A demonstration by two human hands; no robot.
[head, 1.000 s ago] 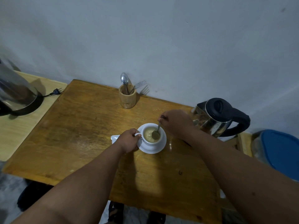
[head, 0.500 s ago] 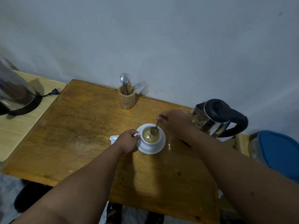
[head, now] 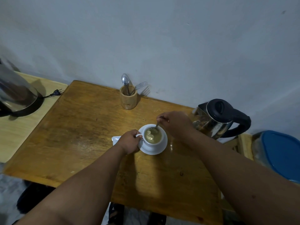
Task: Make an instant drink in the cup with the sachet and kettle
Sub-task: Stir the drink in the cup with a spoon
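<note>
A white cup (head: 152,144) full of pale brown drink stands on a white saucer (head: 159,150) in the middle of the wooden table (head: 78,135). My left hand (head: 129,141) grips the cup's handle. My right hand (head: 175,123) pinches a metal spoon (head: 155,129) whose bowl dips into the drink at the far rim. A white sachet (head: 115,138) lies partly hidden under my left hand. The steel kettle (head: 219,117) with a black lid and handle stands at the table's right edge, just beyond my right hand.
A wooden holder (head: 128,99) with a spoon and fork stands at the back by the wall. A second kettle (head: 16,95) with a loose plug (head: 56,92) sits on a pale side table at left. A blue-lidded container (head: 280,153) is at right.
The spoon's bowl has swung from the cup's near right side to its far rim, and my right hand has shifted slightly with it. My left hand stays on the handle.
</note>
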